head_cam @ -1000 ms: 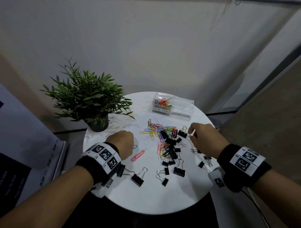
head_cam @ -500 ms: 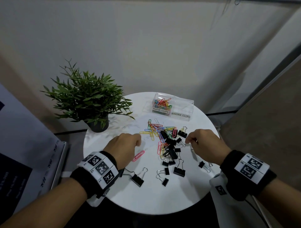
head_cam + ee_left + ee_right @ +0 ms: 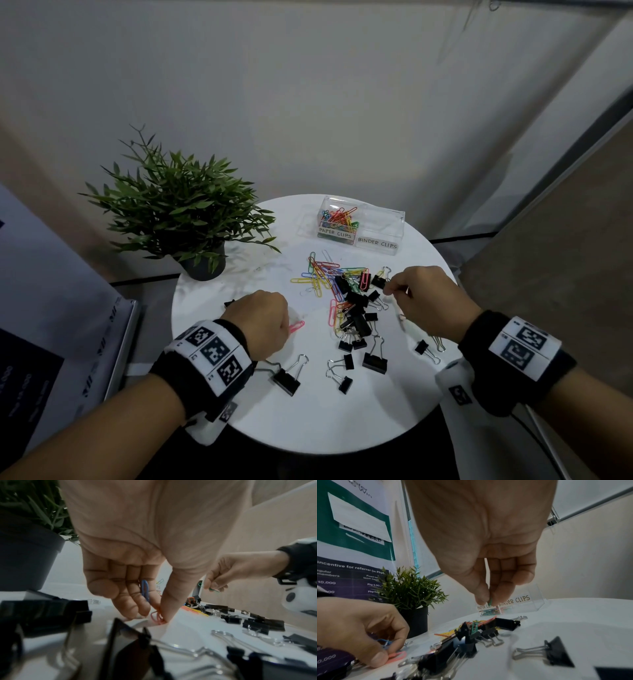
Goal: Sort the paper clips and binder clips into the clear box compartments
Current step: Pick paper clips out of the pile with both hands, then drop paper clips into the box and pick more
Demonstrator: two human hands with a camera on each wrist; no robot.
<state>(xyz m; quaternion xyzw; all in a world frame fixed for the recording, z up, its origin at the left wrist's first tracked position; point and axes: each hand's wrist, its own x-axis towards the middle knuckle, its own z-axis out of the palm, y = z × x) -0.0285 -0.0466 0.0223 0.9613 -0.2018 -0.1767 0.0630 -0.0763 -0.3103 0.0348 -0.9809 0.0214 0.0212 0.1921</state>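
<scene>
Left hand [image 3: 130, 563] is down on the table [image 3: 308, 421], thumb and forefinger pinching a pink clip [image 3: 157, 616] flat against the top, with a blue clip [image 3: 145, 589] tucked under its curled fingers. Right hand [image 3: 489, 555] hangs above the pile [image 3: 346, 294], thumb and finger closed on a green clip [image 3: 490, 602], clear of the table. The box [image 3: 363, 224] sits at the far edge: paper clips fill its left compartment, the binder one looks empty. These wire clips are feather-light, springy and slick, and they lie flat, so a fingertip probably has to tip up an end before a pinch across the loops holds. They also snag one another, so a lift may drag a neighbour. The black binder clips [image 3: 374, 361] are stiffer and chunkier; the body or the raised wire handles look the easy hold.
</scene>
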